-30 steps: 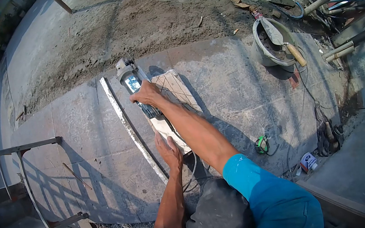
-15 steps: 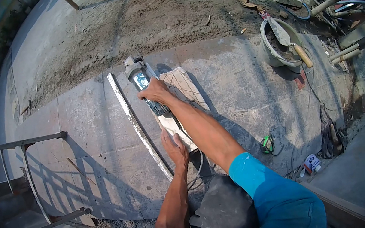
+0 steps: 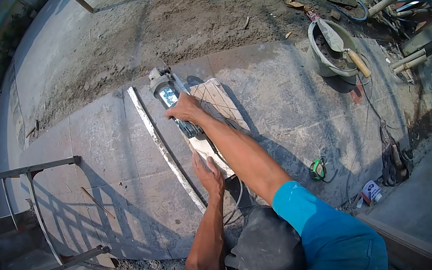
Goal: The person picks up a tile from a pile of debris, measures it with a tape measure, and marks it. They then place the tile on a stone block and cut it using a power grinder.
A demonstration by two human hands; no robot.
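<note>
An angle grinder [image 3: 169, 95] with a grey head and blue-marked body lies in the grip of my right hand [image 3: 186, 109], its head pointing away from me. Beneath and beside it is a pale tile [image 3: 218, 101] with crossing lines on its surface. My left hand [image 3: 209, 177] rests with fingers spread against the near left part of the pale piece. A cord runs from the grinder back toward my knee. Left of both hands, a long whitish metal strip [image 3: 159, 143] lies on the paved slab.
A bucket [image 3: 322, 65] holding a trowel [image 3: 330, 36] stands at the right. Near my right arm lies a green tape measure [image 3: 317, 169]. A metal frame [image 3: 27, 169] is at the left. Pipes and hoses are piled at the upper right, beyond rough sand [image 3: 178, 24].
Both hands and the grinder hold nearly the same position. The whole view has shifted very slightly.
</note>
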